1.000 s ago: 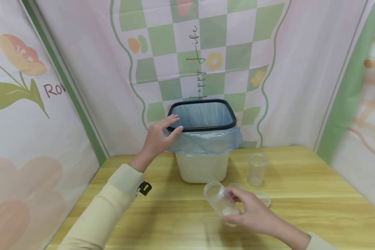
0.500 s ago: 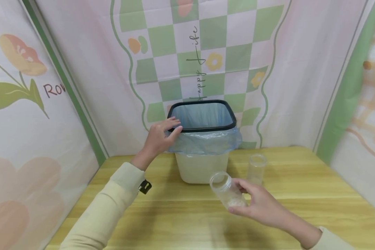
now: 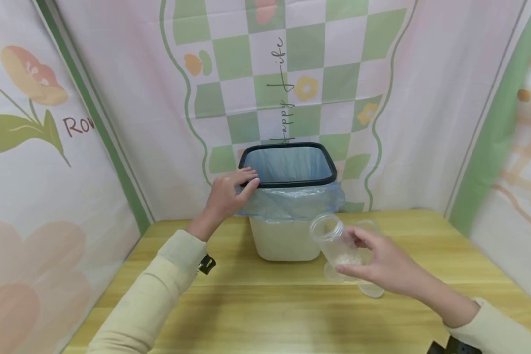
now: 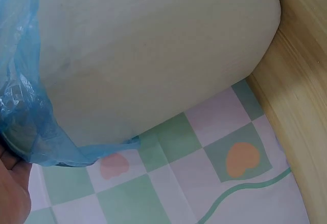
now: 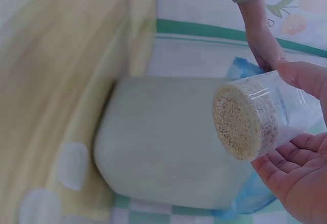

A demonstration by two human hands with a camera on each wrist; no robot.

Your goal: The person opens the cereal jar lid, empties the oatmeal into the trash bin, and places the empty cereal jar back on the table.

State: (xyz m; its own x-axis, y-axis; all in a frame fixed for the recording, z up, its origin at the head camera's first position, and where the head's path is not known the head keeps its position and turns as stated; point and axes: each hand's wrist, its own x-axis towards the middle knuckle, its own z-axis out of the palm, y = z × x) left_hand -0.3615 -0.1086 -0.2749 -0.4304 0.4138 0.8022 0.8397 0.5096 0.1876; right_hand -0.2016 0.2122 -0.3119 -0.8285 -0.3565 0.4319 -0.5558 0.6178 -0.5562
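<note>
My right hand (image 3: 380,260) grips a clear plastic jar (image 3: 329,236) by its lower part, mouth tilted up to the left. Small pale grains cover its bottom, seen closely through the base of the jar (image 5: 245,119) in the right wrist view. The jar is in front of the right side of a cream trash can (image 3: 285,241). A blue bag (image 3: 292,200) lines this can under a black rim (image 3: 287,184). At the rim's left corner, my left hand (image 3: 225,194) holds on, thumb at the front and fingers over the edge.
Partly behind my right hand stands another clear jar (image 3: 368,225). Two clear round lids lie on the wooden table (image 3: 265,314), one lid (image 3: 371,290) near the fingers and another lid (image 3: 332,273) under the held jar. A patterned curtain (image 3: 230,98) hangs close behind the can.
My right hand has lifted the jar up and to the right, bringing its mouth nearer the can. The left hand has settled slightly lower onto the rim.
</note>
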